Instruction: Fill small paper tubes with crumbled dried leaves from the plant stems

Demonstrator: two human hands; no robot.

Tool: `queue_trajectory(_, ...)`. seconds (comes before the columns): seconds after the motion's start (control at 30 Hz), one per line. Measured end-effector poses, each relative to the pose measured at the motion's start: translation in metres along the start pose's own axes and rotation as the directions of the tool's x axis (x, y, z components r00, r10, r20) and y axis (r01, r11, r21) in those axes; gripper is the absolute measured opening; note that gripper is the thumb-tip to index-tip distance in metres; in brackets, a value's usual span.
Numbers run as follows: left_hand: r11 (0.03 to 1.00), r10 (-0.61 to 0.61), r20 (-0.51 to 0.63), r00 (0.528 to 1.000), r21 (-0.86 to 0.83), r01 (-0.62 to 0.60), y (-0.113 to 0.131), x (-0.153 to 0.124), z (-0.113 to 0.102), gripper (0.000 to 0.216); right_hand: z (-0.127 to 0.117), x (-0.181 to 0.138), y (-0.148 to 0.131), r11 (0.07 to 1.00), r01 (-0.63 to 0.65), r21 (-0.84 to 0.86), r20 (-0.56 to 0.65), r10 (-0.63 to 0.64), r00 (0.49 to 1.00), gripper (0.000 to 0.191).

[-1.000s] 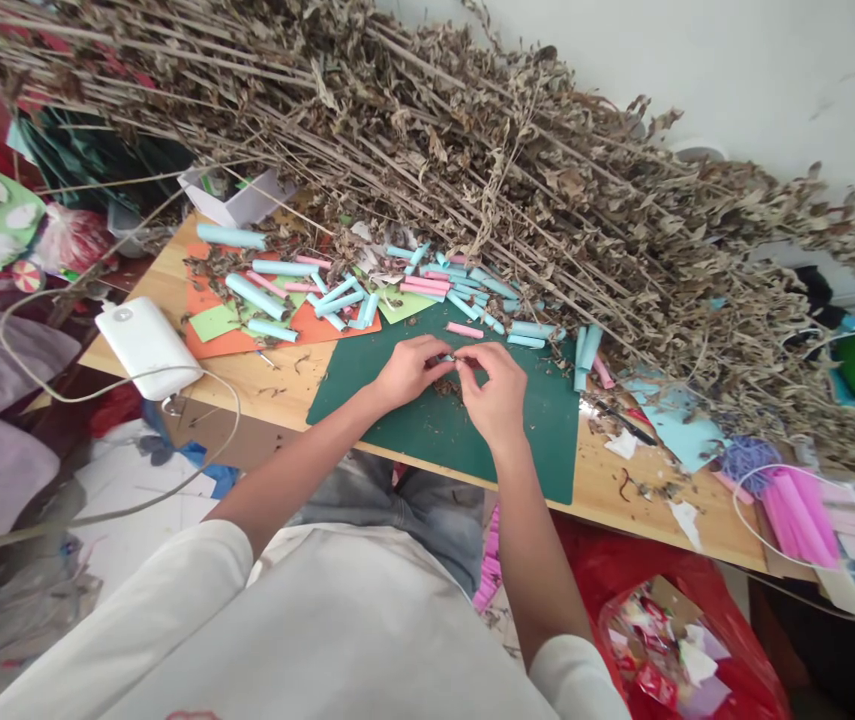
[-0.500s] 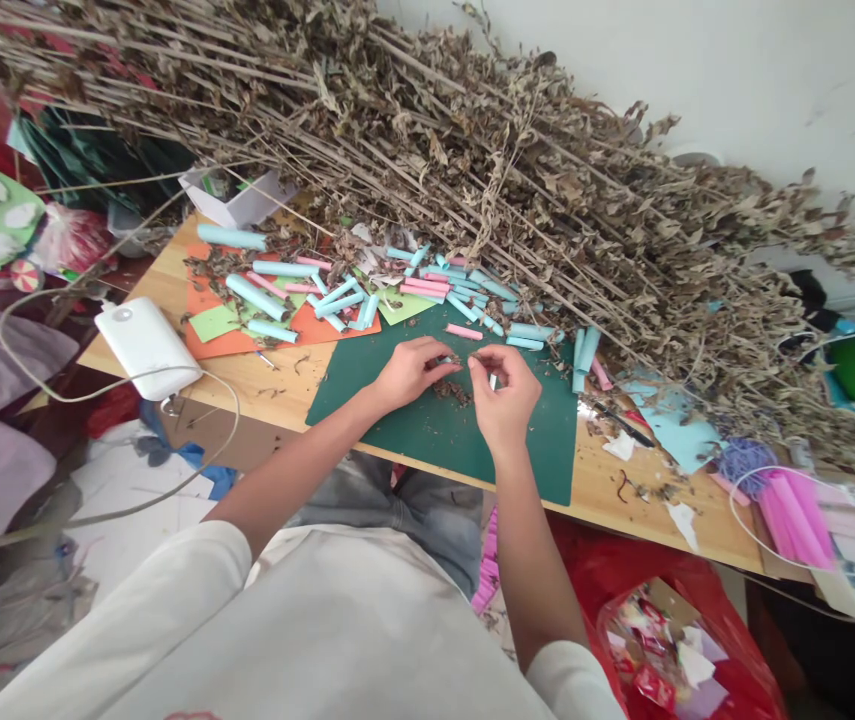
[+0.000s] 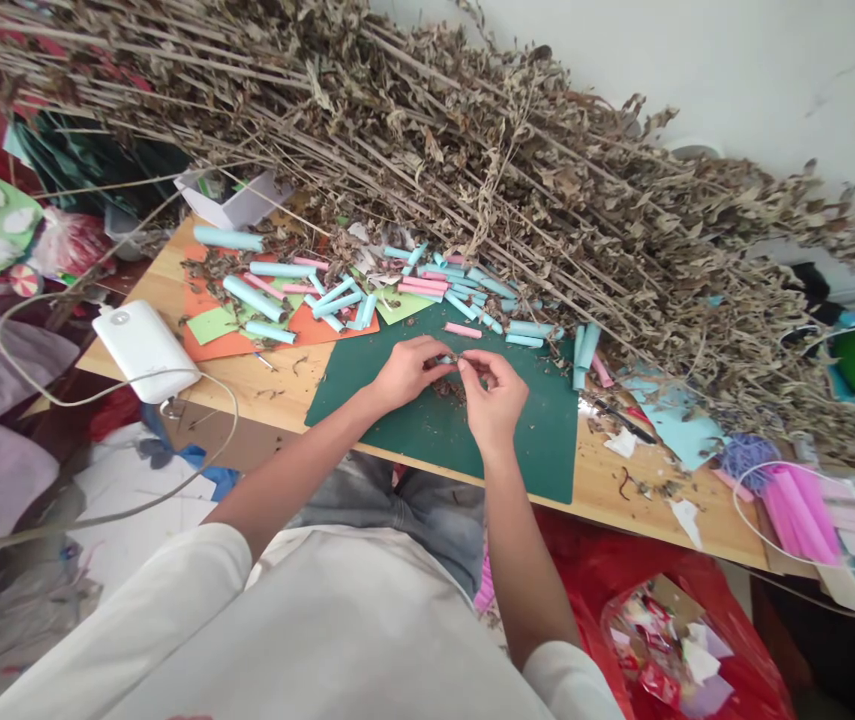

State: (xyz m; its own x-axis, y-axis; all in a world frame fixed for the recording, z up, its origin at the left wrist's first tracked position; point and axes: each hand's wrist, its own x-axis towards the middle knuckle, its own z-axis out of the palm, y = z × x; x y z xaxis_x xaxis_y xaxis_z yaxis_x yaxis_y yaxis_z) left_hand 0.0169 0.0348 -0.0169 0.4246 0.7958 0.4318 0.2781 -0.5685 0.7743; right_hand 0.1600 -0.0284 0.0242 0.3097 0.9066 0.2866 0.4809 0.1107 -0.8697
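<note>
Over the green cutting mat (image 3: 532, 455), my left hand (image 3: 408, 372) is closed in a pinch. A sliver of light blue shows at its fingertips and looks like a small paper tube (image 3: 445, 358), mostly hidden by the fingers. My right hand (image 3: 496, 400) pinches dried leaf bits (image 3: 454, 359) against the tube's end, and the two hands' fingertips meet there. Below them, a small heap of crumbled dried leaves (image 3: 451, 390) lies on the mat. Just beyond the hands is a pink paper tube (image 3: 463, 330).
Rolled blue paper tubes (image 3: 253, 297) and pink ones lie on orange paper (image 3: 209, 345) and along the mat's far edge. A large pile of dried stalks (image 3: 427, 150) spans the back. A white power bank (image 3: 146, 350) trails a cable. A red bag (image 3: 742, 620) hangs below the table edge.
My right hand has moved left, bringing its fingertips from a small gap to meet those of my left hand. My left hand has stayed nearly still.
</note>
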Motion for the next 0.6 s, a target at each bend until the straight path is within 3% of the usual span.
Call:
queue_trajectory(0.2, 1.000, 0.020, 0.005, 1.000, -0.016, -0.020, 0.000, 0.000, 0.000, 0.023, -0.003, 0.002, -0.011, 0.949, 0.245, -0.197, 0.034, -0.243, 0.969, 0.014)
queue_trajectory(0.43, 1.000, 0.012, 0.016, 1.000, -0.023, -0.012, 0.001, -0.001, -0.001, 0.020, -0.007, 0.008, -0.014, 0.892, 0.358, -0.276, 0.183, -0.317, 0.931, 0.018)
queue_trajectory(0.6, 0.999, 0.028, 0.024, 0.999, -0.018, -0.027, 0.001, 0.000, -0.001, 0.020, -0.012, 0.013, -0.018, 0.886, 0.367, -0.282, 0.269, -0.294, 0.917, 0.017)
